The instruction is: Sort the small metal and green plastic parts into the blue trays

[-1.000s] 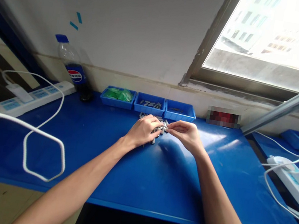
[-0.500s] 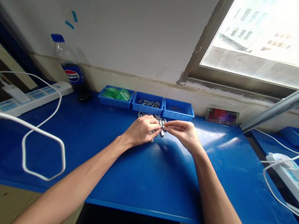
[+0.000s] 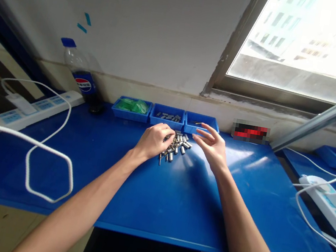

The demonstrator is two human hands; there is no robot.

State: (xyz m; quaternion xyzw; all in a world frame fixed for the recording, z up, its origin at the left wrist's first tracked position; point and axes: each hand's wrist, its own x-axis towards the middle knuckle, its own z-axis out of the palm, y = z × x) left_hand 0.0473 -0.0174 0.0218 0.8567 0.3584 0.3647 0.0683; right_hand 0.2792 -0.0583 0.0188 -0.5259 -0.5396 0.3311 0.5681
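We're right over the pile of small metal parts [image 3: 180, 142], loose on the blue table [image 3: 161, 206] between our two hands! Our left hand [image 3: 153, 140] curls at its left edge, fingers bent; whether they grasp a part, we can't tell. And our right hand [image 3: 213, 148], fingers spread and released, hovers before the right blue bin [image 3: 189, 129]! Behind the pile, we spot grey pieces [image 3: 171, 117] in the middle blue bin [image 3: 164, 123].

Workshop: bench [image 3: 160, 210], metal parts [image 3: 182, 150], bins [image 3: 166, 123]
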